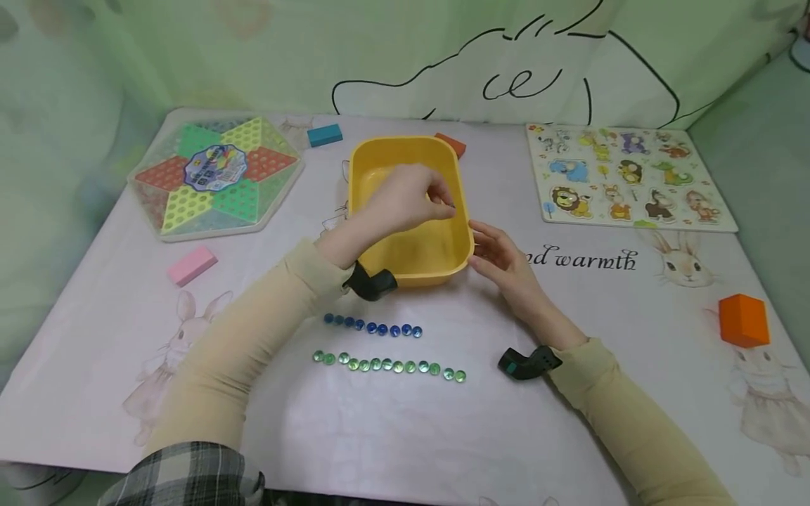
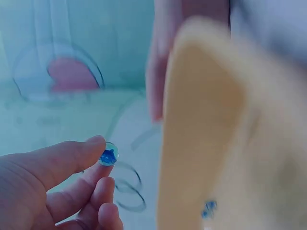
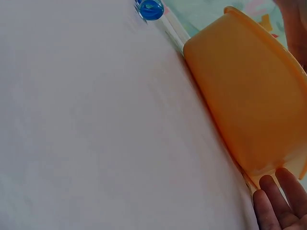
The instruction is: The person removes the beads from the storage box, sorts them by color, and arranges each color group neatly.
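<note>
My left hand [image 1: 411,197] is over the yellow plastic basin [image 1: 418,256]. In the left wrist view, its thumb and index finger pinch a clear glass marble [image 2: 109,156] with a blue core. A couple of blue marbles [image 2: 209,209] show inside the basin there. Against the basin's right wall, near the front corner, rest the relaxed fingertips of my right hand [image 1: 509,274]. In front of the basin lie two rows on the table: blue marbles [image 1: 372,328] nearer to it, and green marbles [image 1: 387,365] behind them towards me.
A star-patterned Chinese checkers board [image 1: 272,197] lies at the back left, an animal puzzle board [image 1: 601,176] at the back right. Around them are a blue block [image 1: 325,135], a pink block [image 1: 193,266], a red-orange block [image 1: 451,145] and an orange block [image 1: 744,321].
</note>
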`<state>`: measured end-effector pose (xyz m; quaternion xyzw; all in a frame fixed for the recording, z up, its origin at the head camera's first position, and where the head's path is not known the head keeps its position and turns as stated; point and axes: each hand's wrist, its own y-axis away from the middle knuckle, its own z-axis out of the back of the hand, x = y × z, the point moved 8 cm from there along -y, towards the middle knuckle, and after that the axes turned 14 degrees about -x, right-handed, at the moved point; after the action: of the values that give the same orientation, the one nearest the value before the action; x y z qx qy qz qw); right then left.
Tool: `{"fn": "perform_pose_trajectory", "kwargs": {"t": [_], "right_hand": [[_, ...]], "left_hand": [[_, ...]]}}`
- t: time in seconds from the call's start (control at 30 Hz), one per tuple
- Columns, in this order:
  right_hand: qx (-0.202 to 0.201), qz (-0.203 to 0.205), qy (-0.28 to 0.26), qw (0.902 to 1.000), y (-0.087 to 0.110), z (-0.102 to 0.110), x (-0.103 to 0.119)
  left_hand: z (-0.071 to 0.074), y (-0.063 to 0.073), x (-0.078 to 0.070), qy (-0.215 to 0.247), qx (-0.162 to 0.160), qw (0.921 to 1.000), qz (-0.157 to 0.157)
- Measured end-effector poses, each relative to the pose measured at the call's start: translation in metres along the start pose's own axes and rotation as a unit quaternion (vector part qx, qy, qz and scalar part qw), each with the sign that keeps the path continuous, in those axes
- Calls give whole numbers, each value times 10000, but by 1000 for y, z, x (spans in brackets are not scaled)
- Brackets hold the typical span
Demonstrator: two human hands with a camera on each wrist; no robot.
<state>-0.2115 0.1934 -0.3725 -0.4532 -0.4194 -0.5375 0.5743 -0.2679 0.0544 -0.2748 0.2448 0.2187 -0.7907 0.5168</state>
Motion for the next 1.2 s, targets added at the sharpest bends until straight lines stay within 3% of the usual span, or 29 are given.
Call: {"fn": "perform_pose_trajectory", "kwargs": {"t": [0.27, 0.4, 0.53, 0.63, 0.73, 0.93, 1.2], "right_hand": [[-2, 82, -99, 9999, 0, 0, 2], [3, 131, -103, 9999, 0, 0, 1], [-28, 224, -103, 9997, -1, 0, 2], [-50, 267, -129, 9995, -1, 0, 3], [-58, 247, -116, 9996, -1, 0, 2], [-54, 225, -103, 9997, 0, 1, 2], [-33, 182, -99, 9998, -1, 1, 1]], "left_hand": [[-14, 58, -29, 16, 199, 9964, -827], [-26, 82, -31, 311, 360, 9927, -1108], [-44, 99, -28, 488, 876, 9865, -1291], [-56, 106, -21, 559, 1215, 9834, -1228], [-66, 109, -11, 444, 1340, 9841, -1077], [-76, 111, 3, -47, 1208, 9869, -1067], [-80, 112, 10, -530, 1113, 9877, -963]]}}
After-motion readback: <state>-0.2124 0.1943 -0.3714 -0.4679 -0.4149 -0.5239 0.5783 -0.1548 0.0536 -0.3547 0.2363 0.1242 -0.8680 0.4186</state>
